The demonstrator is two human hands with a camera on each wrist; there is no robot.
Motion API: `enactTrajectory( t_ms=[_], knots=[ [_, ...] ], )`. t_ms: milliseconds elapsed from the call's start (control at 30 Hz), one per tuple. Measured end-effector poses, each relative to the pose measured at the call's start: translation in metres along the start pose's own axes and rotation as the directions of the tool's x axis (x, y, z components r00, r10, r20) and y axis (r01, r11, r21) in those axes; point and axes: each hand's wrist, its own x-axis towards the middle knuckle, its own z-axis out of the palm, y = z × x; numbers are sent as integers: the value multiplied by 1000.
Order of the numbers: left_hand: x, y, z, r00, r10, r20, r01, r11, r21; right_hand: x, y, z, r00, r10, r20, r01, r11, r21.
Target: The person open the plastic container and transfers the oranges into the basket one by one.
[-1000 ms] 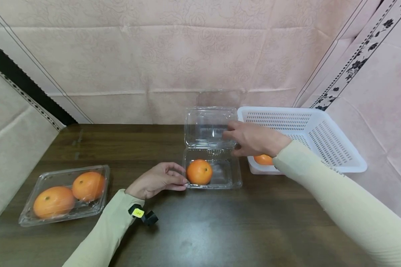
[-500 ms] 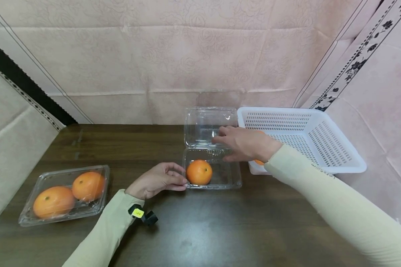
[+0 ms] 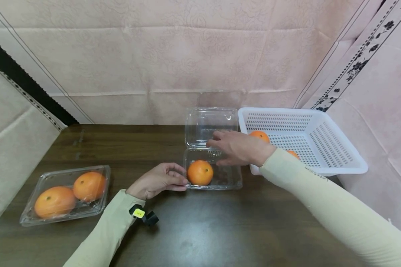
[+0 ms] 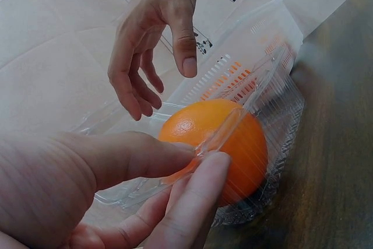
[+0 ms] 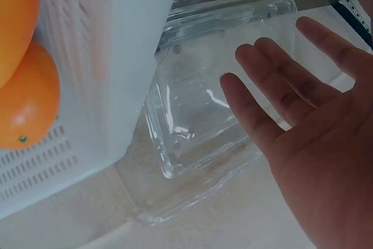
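Right hand (image 3: 238, 148) moved left from white basket (image 3: 320, 168) at frame right, now over open clear box (image 3: 230, 180) at centre, fingers spread, holding nothing; reads as going for raised lid (image 3: 210, 122). Left hand (image 3: 157, 181) unchanged, pinching box's left rim beside orange (image 3: 200, 172) inside

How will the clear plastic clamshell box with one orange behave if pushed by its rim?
The clear plastic clamshell box looks thin-walled, so its rim probably flexes where the left hand pinches it. The round orange sits off-centre with free space, so it may roll. The upright lid likely wobbles.
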Motion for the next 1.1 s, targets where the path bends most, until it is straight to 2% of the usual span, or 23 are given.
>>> enactTrajectory(
  t_ms=[333, 733, 1100],
  knots=[
    [1, 0, 0, 1000, -8, 0, 8, 1000, -6, 4, -8, 7, 999, -40, -10, 40, 999, 5],
    [1, 0, 0, 1000, -9, 11, 9, 1000, -13, 10, -20, 15, 999, -46, 5, 46, 999, 21],
    [1, 0, 0, 1000, -9, 11, 9, 1000, -9, 18, -26, 27, 993, -117, -29, 118, 993, 17]
  ],
)
